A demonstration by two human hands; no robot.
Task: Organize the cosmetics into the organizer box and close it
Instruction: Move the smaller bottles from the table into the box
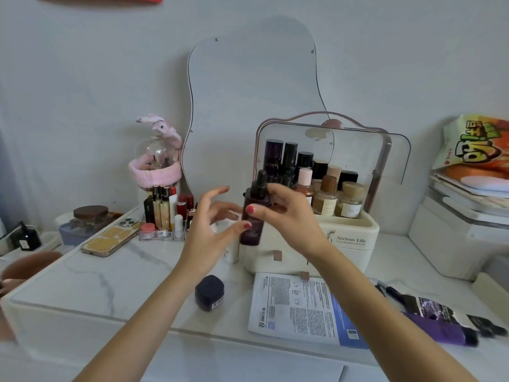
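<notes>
Bottle (252,213) in my right hand (289,216) was the thing to put away: a dark dropper bottle with a black pump top, held upright in the air just in front of the organizer box (352,238). My right fingers (251,209) were curled around its body, the thumb pressing on the front side. My left hand (209,224) stood just beside the bottle, its fingers spread apart and relaxed, and I think one fingertip touched the lower part of the bottle, but this I could not tell for sure.

The box sat on the marble surface (115,271) with its clear lid (366,150) raised, and the top compartment was already quite full of upright bottles (325,183). To do this step well, I judged I should lift the bottle above the front wall of the box, keep it vertical, and lower it into a free gap on the left front side, so that it did not knock the neighbours over. The tall pump top had to stay under the lid line, otherwise closing could fail.

Still outside on the surface lay a small dark jar (210,293), a sheet mask packet (297,307) and a purple tube (438,329), so the task looked far from finished.
</notes>
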